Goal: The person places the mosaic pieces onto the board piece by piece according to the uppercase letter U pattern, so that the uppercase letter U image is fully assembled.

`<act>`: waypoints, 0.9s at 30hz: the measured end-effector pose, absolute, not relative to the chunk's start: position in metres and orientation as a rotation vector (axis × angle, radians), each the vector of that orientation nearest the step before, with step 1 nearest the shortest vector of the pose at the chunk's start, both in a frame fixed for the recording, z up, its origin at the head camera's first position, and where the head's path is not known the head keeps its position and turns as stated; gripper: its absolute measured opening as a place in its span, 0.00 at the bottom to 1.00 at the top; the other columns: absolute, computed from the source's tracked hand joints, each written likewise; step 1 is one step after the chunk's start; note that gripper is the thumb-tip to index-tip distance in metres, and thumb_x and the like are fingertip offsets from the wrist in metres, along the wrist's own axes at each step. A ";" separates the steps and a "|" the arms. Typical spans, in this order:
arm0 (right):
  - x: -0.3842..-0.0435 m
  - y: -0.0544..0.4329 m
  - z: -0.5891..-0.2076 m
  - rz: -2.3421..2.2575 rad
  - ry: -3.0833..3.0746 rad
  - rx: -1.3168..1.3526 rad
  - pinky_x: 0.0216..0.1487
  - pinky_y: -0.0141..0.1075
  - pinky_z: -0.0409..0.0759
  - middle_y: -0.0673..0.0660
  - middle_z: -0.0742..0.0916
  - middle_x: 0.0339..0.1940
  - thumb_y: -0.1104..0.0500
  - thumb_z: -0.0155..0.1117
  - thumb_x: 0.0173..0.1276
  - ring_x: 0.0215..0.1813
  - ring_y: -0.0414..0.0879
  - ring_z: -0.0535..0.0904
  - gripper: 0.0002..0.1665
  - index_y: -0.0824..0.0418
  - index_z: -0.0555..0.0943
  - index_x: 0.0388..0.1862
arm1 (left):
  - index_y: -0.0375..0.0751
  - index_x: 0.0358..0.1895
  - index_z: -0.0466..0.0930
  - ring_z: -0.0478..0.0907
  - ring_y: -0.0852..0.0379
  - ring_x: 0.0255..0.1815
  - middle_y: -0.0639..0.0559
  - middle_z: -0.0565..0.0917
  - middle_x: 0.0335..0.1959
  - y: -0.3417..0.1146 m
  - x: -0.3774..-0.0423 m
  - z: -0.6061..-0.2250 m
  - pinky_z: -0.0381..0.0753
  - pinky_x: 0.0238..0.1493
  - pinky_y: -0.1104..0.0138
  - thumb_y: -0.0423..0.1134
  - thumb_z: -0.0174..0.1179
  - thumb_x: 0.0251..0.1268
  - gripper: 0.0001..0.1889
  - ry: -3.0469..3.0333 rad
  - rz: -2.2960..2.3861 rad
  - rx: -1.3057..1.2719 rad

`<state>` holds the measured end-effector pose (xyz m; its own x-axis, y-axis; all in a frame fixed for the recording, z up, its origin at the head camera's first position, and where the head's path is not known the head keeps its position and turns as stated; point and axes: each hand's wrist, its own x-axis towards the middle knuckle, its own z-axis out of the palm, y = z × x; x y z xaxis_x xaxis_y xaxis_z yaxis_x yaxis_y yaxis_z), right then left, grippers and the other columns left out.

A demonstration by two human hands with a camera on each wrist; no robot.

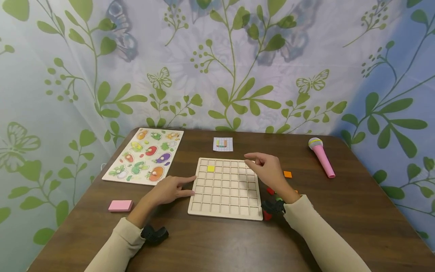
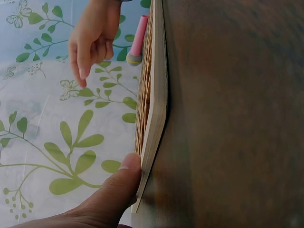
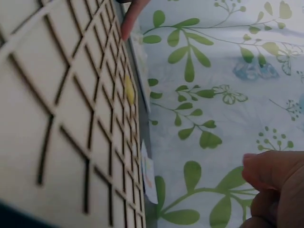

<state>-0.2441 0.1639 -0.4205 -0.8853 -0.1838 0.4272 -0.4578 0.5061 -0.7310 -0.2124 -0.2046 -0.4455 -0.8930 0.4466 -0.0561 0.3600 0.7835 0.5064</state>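
A pale wooden grid board point(image 1: 222, 189) lies on the table, with one yellow square tile point(image 1: 210, 168) in a cell near its far left corner. My left hand point(image 1: 172, 187) is at the board's left edge, index finger and thumb stretched out and spread apart. In the left wrist view the thumb point(image 2: 129, 161) rests against the rim. Over the board's far right corner hovers my right hand point(image 1: 265, 168), index finger extended and thumb apart below it. No tile shows between them. Its other fingers are bent in.
Right of the board lie an orange tile point(image 1: 287, 174) and several red and green tiles, partly hidden by my right wrist. A small pattern card point(image 1: 222, 144) lies behind the board. Around stand a vegetable puzzle point(image 1: 142, 156), pink block point(image 1: 120, 206) and toy microphone point(image 1: 322, 156).
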 end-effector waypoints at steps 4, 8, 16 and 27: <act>-0.230 0.183 -0.434 1.296 -2.356 0.502 0.18 0.35 0.57 0.49 0.67 0.14 0.51 0.75 0.67 0.14 0.37 0.55 0.09 0.49 0.91 0.45 | 0.60 0.74 0.72 0.56 0.63 0.17 0.59 0.64 0.14 -0.203 -0.214 -0.446 0.60 0.21 0.67 0.61 0.66 0.66 0.34 2.796 0.735 0.654; -0.214 0.204 -0.445 1.225 -2.276 0.483 0.17 0.34 0.55 0.48 0.66 0.13 0.55 0.78 0.64 0.15 0.36 0.54 0.08 0.53 0.91 0.42 | 0.59 0.74 0.72 0.55 0.63 0.17 0.59 0.64 0.14 -0.203 -0.215 -0.445 0.59 0.21 0.67 0.60 0.66 0.66 0.34 2.802 0.725 0.668; -0.192 0.249 -0.460 1.115 -2.300 0.353 0.16 0.33 0.57 0.46 0.70 0.14 0.59 0.78 0.63 0.16 0.38 0.61 0.07 0.53 0.91 0.40 | 0.58 0.74 0.72 0.56 0.62 0.17 0.58 0.65 0.15 -0.203 -0.215 -0.441 0.60 0.22 0.66 0.59 0.66 0.67 0.34 2.800 0.720 0.652; -0.197 0.289 -0.468 0.978 -2.465 0.252 0.18 0.33 0.58 0.48 0.72 0.16 0.56 0.77 0.65 0.17 0.39 0.63 0.09 0.57 0.91 0.42 | 0.58 0.75 0.72 0.56 0.62 0.18 0.58 0.64 0.15 -0.206 -0.214 -0.444 0.59 0.22 0.66 0.59 0.66 0.67 0.34 2.803 0.728 0.646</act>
